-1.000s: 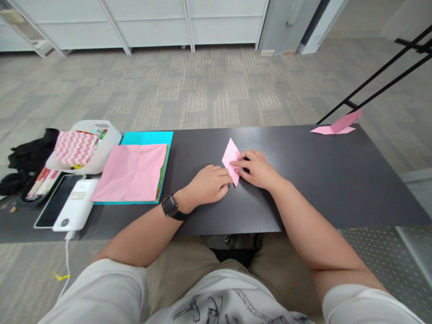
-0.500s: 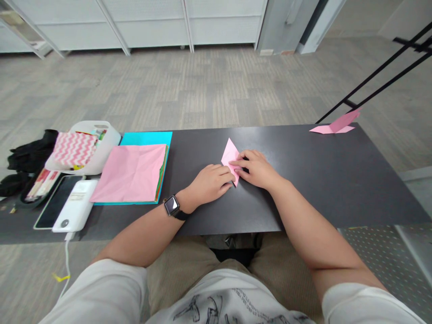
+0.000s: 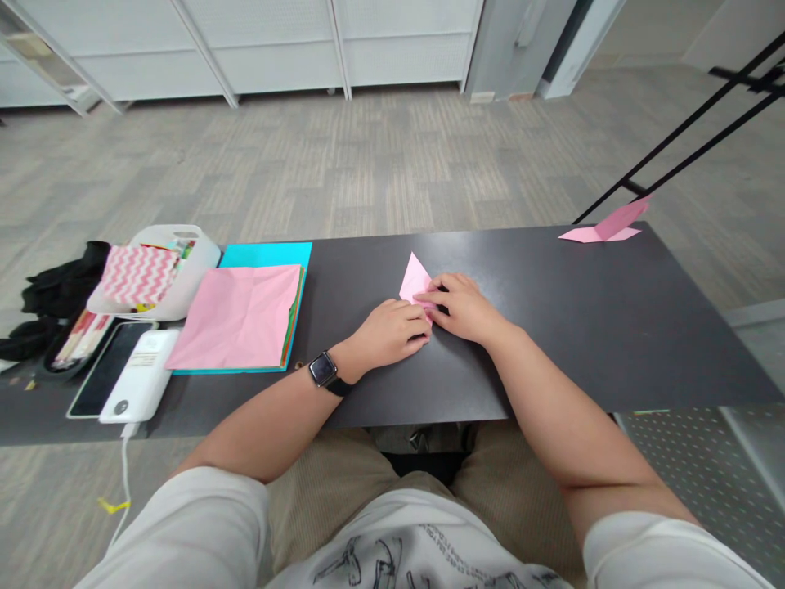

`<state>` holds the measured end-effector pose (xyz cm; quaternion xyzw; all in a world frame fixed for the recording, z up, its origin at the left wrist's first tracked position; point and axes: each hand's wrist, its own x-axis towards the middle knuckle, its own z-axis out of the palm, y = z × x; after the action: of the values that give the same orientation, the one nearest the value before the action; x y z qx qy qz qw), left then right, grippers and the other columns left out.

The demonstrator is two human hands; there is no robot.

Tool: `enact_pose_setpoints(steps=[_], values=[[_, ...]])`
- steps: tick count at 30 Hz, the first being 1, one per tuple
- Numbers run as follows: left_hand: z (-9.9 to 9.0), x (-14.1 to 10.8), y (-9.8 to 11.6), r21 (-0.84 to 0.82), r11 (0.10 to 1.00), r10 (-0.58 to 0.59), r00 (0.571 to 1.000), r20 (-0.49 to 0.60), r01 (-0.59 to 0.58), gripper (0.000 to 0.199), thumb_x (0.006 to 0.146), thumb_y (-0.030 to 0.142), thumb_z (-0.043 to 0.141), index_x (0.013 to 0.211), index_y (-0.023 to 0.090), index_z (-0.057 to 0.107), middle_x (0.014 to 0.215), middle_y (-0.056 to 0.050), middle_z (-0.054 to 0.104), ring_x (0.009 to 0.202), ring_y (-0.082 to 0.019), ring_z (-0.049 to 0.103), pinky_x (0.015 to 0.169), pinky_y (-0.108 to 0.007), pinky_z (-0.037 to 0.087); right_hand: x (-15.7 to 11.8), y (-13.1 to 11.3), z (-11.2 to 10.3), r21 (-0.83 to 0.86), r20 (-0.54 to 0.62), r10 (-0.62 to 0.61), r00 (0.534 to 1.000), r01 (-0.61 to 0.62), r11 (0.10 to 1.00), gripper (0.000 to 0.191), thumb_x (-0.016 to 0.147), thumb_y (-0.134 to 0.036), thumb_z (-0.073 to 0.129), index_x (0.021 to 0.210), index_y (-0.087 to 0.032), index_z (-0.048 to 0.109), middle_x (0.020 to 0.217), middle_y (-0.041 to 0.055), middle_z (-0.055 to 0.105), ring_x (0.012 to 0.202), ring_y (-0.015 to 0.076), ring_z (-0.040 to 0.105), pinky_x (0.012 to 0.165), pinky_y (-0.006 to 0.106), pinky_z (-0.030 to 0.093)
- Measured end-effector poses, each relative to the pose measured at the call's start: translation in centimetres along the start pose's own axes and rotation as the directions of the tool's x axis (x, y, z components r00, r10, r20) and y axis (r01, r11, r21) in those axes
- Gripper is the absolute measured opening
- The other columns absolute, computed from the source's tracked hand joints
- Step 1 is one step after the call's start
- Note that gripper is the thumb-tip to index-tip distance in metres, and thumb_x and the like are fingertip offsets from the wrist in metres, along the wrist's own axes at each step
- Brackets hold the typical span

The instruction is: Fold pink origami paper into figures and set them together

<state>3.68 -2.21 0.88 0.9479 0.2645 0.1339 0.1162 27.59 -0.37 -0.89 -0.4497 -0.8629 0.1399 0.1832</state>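
Note:
A small folded piece of pink paper [image 3: 414,276] lies on the dark table, its pointed end toward the far edge. My left hand [image 3: 392,331] rests over the paper's near end, fingers curled together and pressing on it, and hides much of that part. From the right, my right hand [image 3: 463,307] grips the paper's right side, thumb and fingertips close to my left fingertips. Whatever fold lies under the fingers is hidden. A black watch is on my left wrist.
At the left lie a stack of coloured paper [image 3: 239,315], a white basket [image 3: 199,266], a white power bank [image 3: 140,376] with a cable, and a phone [image 3: 107,368]. A folded pink paper shape [image 3: 619,222] stands at the far right corner of the table [image 3: 613,327].
My left hand has shifted slightly right and farther over the near end of the paper, covering more of it. My right hand has barely moved.

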Motion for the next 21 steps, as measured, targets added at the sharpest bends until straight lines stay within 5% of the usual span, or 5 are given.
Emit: enact_pose_setpoints(steps=[8, 16, 21], values=[[0.3, 0.3, 0.2, -0.017, 1.000, 0.011, 1.000, -0.005, -0.011, 0.018, 0.108, 0.032, 0.062, 0.106, 0.024, 0.078, 0.113, -0.005, 0.077, 0.109, -0.022, 0.069, 0.094, -0.038, 0.046, 0.1, 0.0, -0.1, -0.006, 0.008, 0.002, 1.000, -0.002, 1.000, 0.037, 0.101, -0.029, 0.067, 0.134, -0.038, 0.080, 0.125, 0.0094, 0.068, 0.121, 0.0316, 0.058, 0.109, 0.053, 0.043], [-0.7, -0.4, -0.4, -0.061, 0.988, -0.147, 0.985, -0.093, 0.142, 0.021, 0.109, 0.027, 0.056, 0.107, 0.021, 0.075, 0.111, -0.007, 0.077, 0.103, -0.022, 0.070, 0.094, -0.037, 0.050, 0.1, 0.0, -0.1, -0.001, -0.001, -0.004, 1.000, 0.004, 1.000, 0.037, 0.103, -0.032, 0.064, 0.136, -0.040, 0.079, 0.123, 0.0095, 0.068, 0.118, 0.0312, 0.058, 0.108, 0.053, 0.043], [-0.5, -0.5, -0.5, -0.077, 0.995, -0.070, 0.997, -0.033, 0.067, 0.017, 0.106, 0.029, 0.063, 0.108, 0.024, 0.079, 0.113, -0.004, 0.077, 0.108, -0.021, 0.069, 0.095, -0.037, 0.049, 0.0, -0.2, -0.2, -0.005, -0.005, 0.007, 1.000, -0.007, 1.000, 0.034, 0.105, -0.033, 0.063, 0.134, -0.037, 0.080, 0.123, 0.0097, 0.068, 0.118, 0.0308, 0.059, 0.107, 0.051, 0.044]])
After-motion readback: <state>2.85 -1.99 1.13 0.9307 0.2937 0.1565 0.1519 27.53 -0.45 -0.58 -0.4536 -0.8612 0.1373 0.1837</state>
